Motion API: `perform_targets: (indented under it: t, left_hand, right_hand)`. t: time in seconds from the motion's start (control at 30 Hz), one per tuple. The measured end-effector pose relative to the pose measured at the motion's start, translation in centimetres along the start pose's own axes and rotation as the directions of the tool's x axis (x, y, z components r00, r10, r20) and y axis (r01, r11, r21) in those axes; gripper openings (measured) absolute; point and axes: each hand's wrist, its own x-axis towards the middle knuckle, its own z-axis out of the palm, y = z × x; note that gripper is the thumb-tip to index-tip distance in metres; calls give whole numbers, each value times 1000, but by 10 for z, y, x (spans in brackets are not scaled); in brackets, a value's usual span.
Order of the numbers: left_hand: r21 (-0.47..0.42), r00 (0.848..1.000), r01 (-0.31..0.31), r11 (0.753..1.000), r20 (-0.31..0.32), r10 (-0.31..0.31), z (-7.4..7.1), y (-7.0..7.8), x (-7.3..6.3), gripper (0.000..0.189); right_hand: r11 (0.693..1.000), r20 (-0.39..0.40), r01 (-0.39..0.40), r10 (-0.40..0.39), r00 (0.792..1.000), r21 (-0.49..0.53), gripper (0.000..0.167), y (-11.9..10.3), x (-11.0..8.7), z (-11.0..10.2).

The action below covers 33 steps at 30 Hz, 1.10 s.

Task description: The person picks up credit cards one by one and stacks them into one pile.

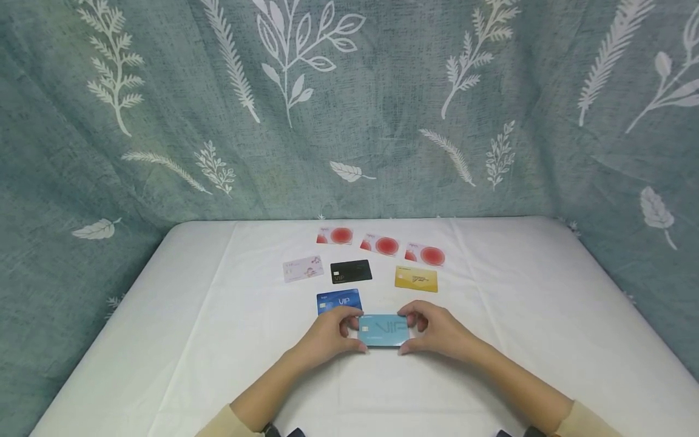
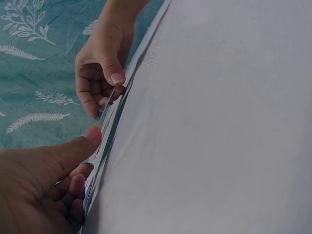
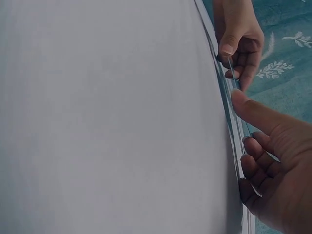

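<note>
Head view, light blue card: The light blue card point(image 1: 384, 331) is between the two hands above the near part of the white cloth point(image 1: 246, 364), its face with large letters and a chip turned up.
Head view, left hand: The left hand point(image 1: 330, 335) pinches the card's left end between thumb and fingers.
Head view, right hand: The right hand point(image 1: 441, 331) pinches the right end the same way.
Head view, nearest card: A dark blue card point(image 1: 338, 298) marked VIP lies just beyond the left hand, which partly covers it.
Head view, middle row: From left to right lie a pale pink card point(image 1: 303, 269), a black card point(image 1: 351, 271) and a yellow card point(image 1: 417, 279), apart from each other.
Head view, far row: Three red-and-white cards point(image 1: 379, 244) lie in a slanting line.
Head view, backdrop: A green curtain point(image 1: 327, 142) with white leaf prints hangs behind.
Left wrist view, grip: The light blue card shows nearly edge-on, as a thin strip between both hands.
Right wrist view, grip: Again a thin edge between the hands; whether it touches the cloth I cannot tell.
</note>
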Motion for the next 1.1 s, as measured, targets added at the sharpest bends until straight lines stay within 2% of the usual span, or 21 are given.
perform_targets:
  t: [0.23, 0.4, 0.73, 0.9, 1.1]
  left_hand:
    - [-10, 1000, -22, 1000, -2, 22, -3, -2, -5, 63]
    - [7, 1000, -30, 1000, 8, 30, -3, -2, -6, 62]
    - [52, 999, -42, 998, 15, 41, -4, -5, -9, 59]
    - [45, 999, -35, 998, 19, 35, -2, -6, -9, 58]
    - [43, 998, -58, 997, 9, 58, 0, -8, -9, 57]
  right_hand:
    - [998, 27, -45, 44, 999, 44, 61, -3, 0, 3]
    - [998, 35, -59, 57, 998, 38, 60, -4, -2, 5]
    - [997, 24, 61, -62, 998, 52, 55, -1, -5, 9]
    - [996, 8, 81, -82, 997, 49, 55, 4, -6, 10]
    - [995, 6, 98, -98, 995, 31, 55, 7, -7, 11]
